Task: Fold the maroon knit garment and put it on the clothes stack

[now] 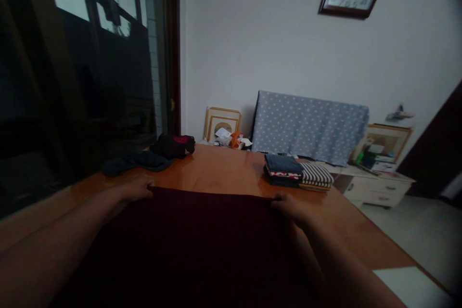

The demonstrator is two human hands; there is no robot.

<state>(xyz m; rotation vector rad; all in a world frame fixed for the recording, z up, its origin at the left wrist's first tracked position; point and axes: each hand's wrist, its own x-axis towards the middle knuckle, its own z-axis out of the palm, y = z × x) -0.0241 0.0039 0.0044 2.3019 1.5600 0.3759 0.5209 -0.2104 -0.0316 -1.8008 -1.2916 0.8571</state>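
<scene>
A dark maroon cloth [202, 245] is stretched between my two hands over the wooden table [224, 168], its top edge nearly straight. My left hand [138, 188] pinches the cloth's upper left corner. At the upper right corner, the fingers of my right hand [286, 204] are closed on the same cloth. The lower part of the cloth runs out of view at the bottom.
Folded clothes [283, 164], some striped, are stacked at the table's back right. Crumpled dark clothes [173, 146] lie at the back left. A white sheet [409, 284] is at the right edge. Behind stand a cloth-covered panel [306, 125] and a white cabinet [378, 187].
</scene>
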